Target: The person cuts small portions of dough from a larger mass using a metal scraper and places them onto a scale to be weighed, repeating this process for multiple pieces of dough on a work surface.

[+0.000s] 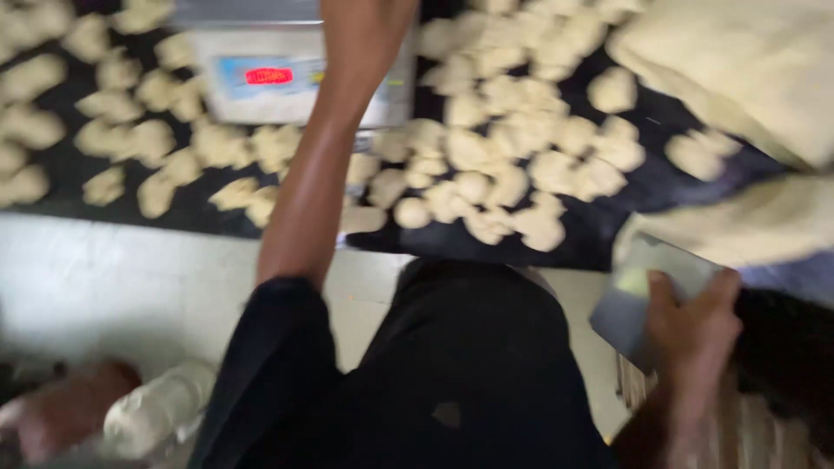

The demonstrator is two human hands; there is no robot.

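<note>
the right hand (691,326) grips a flat metal scraper (647,291), fingers wrapped over its top edge, beside the large dough mass (747,78). the left arm (326,165) reaches toward the scale (278,82); its hand is out of view. cut dough pieces (486,165) crowd the dark table (625,217); open room remains only along its near edge.

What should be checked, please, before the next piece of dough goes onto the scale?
1. Metal scraper gripped in right hand: ok.
2. Left hand free for dough: cannot tell; the left forearm reaches over the scale and the hand is out of frame.
3. Scale display lit: ok; reading blurred.
4. Scale platform free: cannot tell.
5. Large dough mass beside the scraper: ok.
6. Dough pieces spread on dark table: ok.
</note>
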